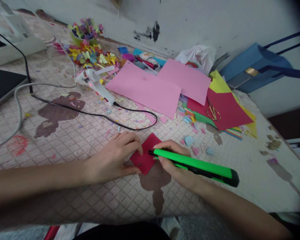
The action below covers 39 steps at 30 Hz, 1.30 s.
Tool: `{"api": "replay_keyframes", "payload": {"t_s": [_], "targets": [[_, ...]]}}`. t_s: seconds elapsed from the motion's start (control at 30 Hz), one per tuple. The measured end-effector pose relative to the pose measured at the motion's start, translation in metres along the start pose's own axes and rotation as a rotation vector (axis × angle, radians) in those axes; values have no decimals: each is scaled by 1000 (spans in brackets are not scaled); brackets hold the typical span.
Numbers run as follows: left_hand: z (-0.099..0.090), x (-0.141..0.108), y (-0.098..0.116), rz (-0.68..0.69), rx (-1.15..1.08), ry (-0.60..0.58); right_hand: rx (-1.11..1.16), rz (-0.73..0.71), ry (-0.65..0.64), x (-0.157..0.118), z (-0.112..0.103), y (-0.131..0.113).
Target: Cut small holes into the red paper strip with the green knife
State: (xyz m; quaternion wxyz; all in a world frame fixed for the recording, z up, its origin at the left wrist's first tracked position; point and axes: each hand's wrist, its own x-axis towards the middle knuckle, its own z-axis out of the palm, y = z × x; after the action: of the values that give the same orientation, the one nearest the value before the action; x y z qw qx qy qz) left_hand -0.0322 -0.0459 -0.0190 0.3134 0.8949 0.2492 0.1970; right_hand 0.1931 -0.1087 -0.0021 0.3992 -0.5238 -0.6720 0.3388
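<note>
A small square of red paper [147,153] lies on the quilted tablecloth between my hands. My left hand [117,155] is at its left side, with the thumb at the lower corner and bent fingers at the upper edge. In my right hand [173,158] is a long green and black tool [197,162], gripped near its narrow black tip like a pen. That tip is over the red paper's right part; whether it touches cannot be told. The tool's exact kind is unclear. A small dark mark shows near the paper's lower corner.
A white glue gun [100,89] with a black cord lies beyond my left hand. Behind are pink sheets [147,87], cut paper pieces [90,55] and a filled bowl [81,40]. Gold scissors [213,112] rest on red sheets [230,111] at right, near a blue bag [256,63].
</note>
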Motion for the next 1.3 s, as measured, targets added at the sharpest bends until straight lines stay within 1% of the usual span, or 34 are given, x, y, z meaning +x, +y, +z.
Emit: {"api": "replay_keyframes", "payload": {"t_s": [0.13,0.27,0.37,0.47,0.57,0.7,0.77,0.87,0.9,0.97,1.07,1.23,1.3], "targets": [[-3,-2,-1,15,-76,-6,-17,25,66,3,-6,0],[-7,-2,-4,38,-111,-48,-40,38,78,6,-9,-3],[-10,-1,-5,31,-137,-91,15,52,70,7,-9,-2],[-13,0,-5,40,-159,-113,97,83,63,8,-8,6],[-13,0,-6,46,-151,-100,200,92,73,8,-6,19],[-9,-2,-8,76,-105,-34,275,107,96,9,-2,29],[-8,-3,-8,106,-53,-25,264,98,128,9,-2,28],[-7,-4,-8,163,57,-40,167,74,179,6,-5,18],[-7,-5,-7,181,88,-46,128,67,174,4,-5,14],[-8,-5,-7,207,119,-59,98,58,104,0,-6,6],[-10,-4,-9,199,86,-93,111,72,12,-5,-6,-2],[-15,-3,-12,153,5,-143,118,31,59,-6,-4,-2],[-16,-2,-13,159,-19,-146,140,28,45,-5,-4,0]]}}
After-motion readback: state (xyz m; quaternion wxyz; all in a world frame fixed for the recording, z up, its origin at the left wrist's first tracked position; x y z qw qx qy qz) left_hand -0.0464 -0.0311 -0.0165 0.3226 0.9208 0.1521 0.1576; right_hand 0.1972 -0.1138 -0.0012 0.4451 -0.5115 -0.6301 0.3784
